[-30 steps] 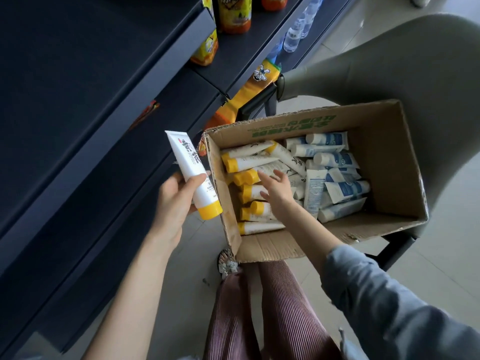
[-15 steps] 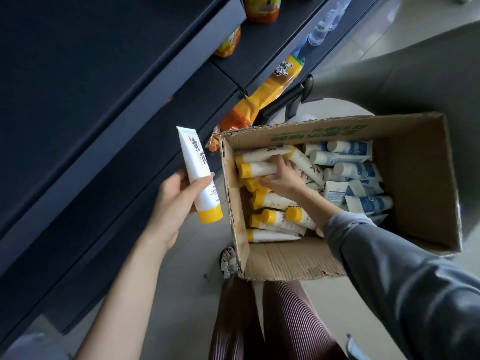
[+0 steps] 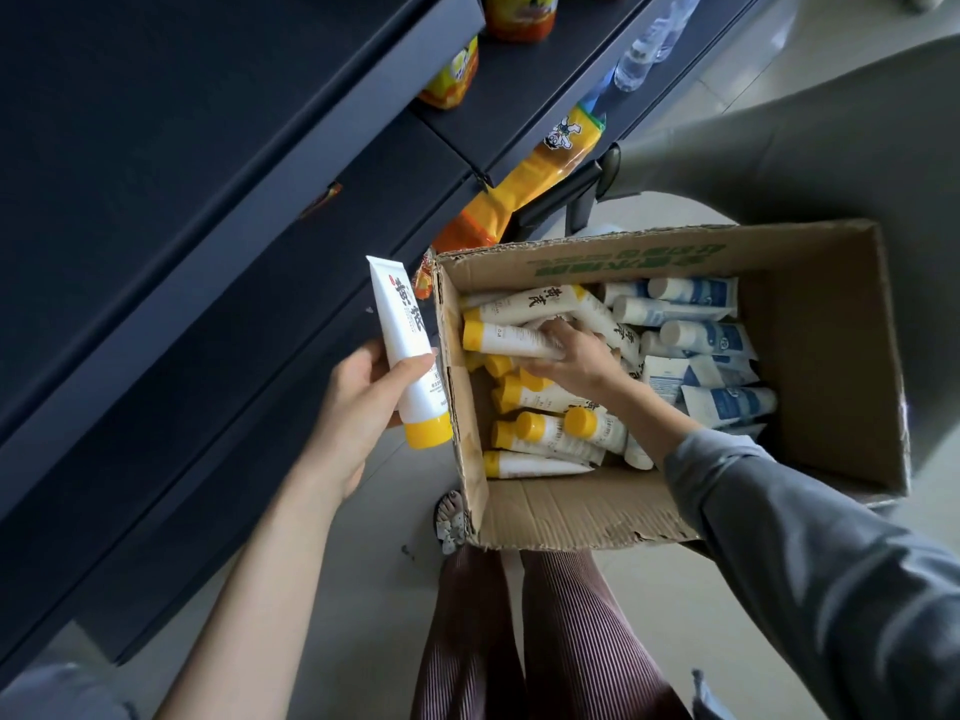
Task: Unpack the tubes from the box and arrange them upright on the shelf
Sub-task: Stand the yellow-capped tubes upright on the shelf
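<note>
Beside a dark blue shelf unit [image 3: 218,210] that fills the left of the frame, a person unpacks tubes from a cardboard box [image 3: 571,517]. On the shelf boards toward the top stand orange snack packets [image 3: 519,13] and a clear plastic bottle [image 3: 641,49]; a yellow-and-orange snack bag [image 3: 540,168] hangs tilted off a shelf edge, just beyond the box's far left corner. The left hand [image 3: 358,407], bare-armed, is closed around a white tube with a yellow cap [image 3: 410,350], thumb across its front and fingers behind, holding it cap-down just outside the box's left wall, between box and shelf. The right hand [image 3: 571,356], in a grey sleeve [image 3: 810,553], reaches into the box and has its fingers curled over another yellow-capped tube [image 3: 509,337] lying on its side on top of the pile. More yellow-capped tubes [image 3: 550,433] lie jumbled in the box's left half, blue-and-white tubes [image 3: 711,335] in its right half. A grey chair [image 3: 810,148] curves behind the box. Striped maroon trousers [image 3: 519,641] show below.
</note>
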{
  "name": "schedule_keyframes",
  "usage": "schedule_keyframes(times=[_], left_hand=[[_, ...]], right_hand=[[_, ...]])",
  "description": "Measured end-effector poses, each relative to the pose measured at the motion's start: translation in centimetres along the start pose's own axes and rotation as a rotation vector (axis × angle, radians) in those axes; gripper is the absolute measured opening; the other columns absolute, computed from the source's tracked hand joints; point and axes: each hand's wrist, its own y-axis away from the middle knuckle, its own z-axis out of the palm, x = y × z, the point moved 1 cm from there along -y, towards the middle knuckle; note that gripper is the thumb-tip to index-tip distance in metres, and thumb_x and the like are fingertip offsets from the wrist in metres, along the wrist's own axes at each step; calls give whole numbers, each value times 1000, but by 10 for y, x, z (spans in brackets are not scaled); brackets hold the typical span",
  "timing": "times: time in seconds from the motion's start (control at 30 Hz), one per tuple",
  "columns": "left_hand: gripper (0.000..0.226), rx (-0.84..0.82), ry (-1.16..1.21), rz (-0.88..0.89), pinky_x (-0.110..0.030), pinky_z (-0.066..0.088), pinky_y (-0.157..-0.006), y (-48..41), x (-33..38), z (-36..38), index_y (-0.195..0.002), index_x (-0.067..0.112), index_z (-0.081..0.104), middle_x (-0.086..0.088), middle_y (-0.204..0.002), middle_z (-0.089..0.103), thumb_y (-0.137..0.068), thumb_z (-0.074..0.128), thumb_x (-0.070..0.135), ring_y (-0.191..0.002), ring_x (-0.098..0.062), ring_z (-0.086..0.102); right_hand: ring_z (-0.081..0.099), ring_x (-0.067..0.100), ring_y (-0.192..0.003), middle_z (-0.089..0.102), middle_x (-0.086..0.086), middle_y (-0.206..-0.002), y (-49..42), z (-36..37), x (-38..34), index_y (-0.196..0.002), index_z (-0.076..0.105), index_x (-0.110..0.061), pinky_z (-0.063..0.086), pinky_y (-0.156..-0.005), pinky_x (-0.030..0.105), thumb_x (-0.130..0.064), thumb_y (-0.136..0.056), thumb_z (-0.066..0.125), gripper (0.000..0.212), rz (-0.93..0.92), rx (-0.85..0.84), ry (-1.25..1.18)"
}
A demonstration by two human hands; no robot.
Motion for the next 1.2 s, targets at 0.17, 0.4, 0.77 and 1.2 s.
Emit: schedule_keyframes(times=[0.17, 0.4, 0.77, 1.2], left_hand=[[16, -14, 11, 31, -25, 54, -68, 12, -4, -2, -104, 24, 62, 7, -100, 71, -89, 61, 20, -80, 4, 66], [22, -8, 22, 68, -27, 54, -71, 41, -9, -13, -110, 26, 61, 4, -107, 70, -89, 61, 20, -89, -2, 64], [19, 25, 125, 291, -32, 52, -78, 124, 11, -55, -102, 25, 64, 6, -97, 71, -90, 58, 11, -91, -12, 65], [35, 19, 258, 741, -17, 53, -68, 253, 71, -134, -108, 22, 64, 7, -102, 72, -74, 69, 25, -94, -8, 67]], right_hand=[[62, 23, -92, 68, 3, -100, 28, 2, 2, -111, 65, -21, 49, -71, 36, -36, -84, 67, 31, -39, 243, -79], [42, -2, -40, 58, -14, -54, 64, 5, -17, -80, 75, -19, 32, -43, 13, -27, -83, 71, 9, -78, 373, -462], [62, 5, -67, 69, -11, -67, 150, -44, -91, -73, 69, -21, 48, -70, 22, -27, -82, 73, 12, -264, 391, -1027], [70, 16, -88, 73, 1, -96, 312, -106, -245, -101, 66, -15, 57, -68, 29, -24, -92, 59, 14, -729, 233, -1194]])
